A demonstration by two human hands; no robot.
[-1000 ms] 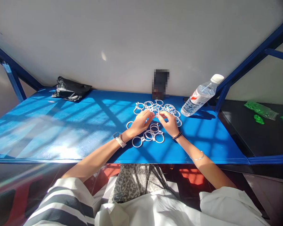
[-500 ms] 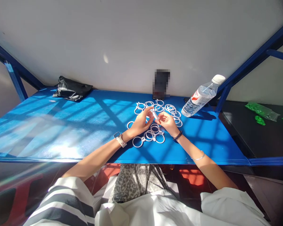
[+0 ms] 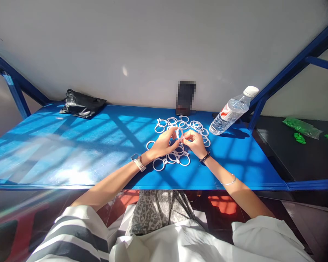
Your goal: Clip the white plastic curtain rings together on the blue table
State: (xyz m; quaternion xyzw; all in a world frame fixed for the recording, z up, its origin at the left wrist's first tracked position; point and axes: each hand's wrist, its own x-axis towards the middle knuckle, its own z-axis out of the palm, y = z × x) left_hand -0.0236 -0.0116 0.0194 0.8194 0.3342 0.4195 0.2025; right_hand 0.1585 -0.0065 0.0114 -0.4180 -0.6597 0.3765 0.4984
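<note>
Catching the light in the head camera's view, a glossy white, narrow-banded ring (image 3: pixel 178 134) is held on edge above a flat blue tabletop (image 3: pixel 120 145), its opening seen as a slim upright oval. The person's right hand (image 3: pixel 195 143) grasps its lower right side, thumb and forefinger pinched together, the other fingers curled. The left hand (image 3: pixel 164 143) forms a loose C around the opposite side, thumb and fingers well parted; whether it grips the ring or merely brushes it cannot be told. Similar white rings with small tabs (image 3: pixel 159 170) lie scattered, some overlapping, beneath and around both hands, near a clear plastic water bottle with a white cap (image 3: pixel 229 113).
</note>
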